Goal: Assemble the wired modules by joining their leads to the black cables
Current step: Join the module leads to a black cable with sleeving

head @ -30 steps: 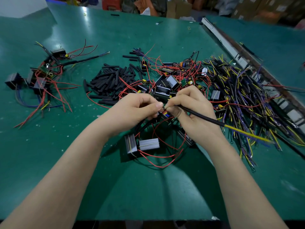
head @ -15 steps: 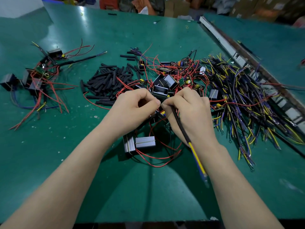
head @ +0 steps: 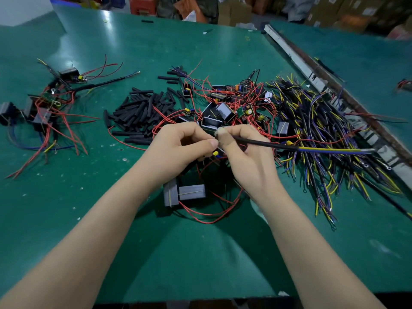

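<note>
Fingertips first: my right hand (head: 247, 157) has thumb and forefinger pinched tight on the near end of a black cable (head: 265, 144), which runs out to the right and ends in bared yellow and blue cores. My left hand (head: 180, 148) is closed too, its thumb tip pressed against the right one; I take it to be holding a module lead, but the wire itself is hidden between the fingers.

Judgement: the joint is being made right at that pinch. Best to keep both grips short and close to the ends, so the strands meet square and don't splay.

Below my wrists, two grey modules (head: 184, 194) lie on the green table (head: 133, 253), touching each other, red leads (head: 209, 216) looping from them. Beyond my hands: the pile of loose modules (head: 219, 112), short black sleeves (head: 138, 114) to its left, spare cables (head: 323, 130) heaped right. Finished-looking sets (head: 44, 108) sit far left.
</note>
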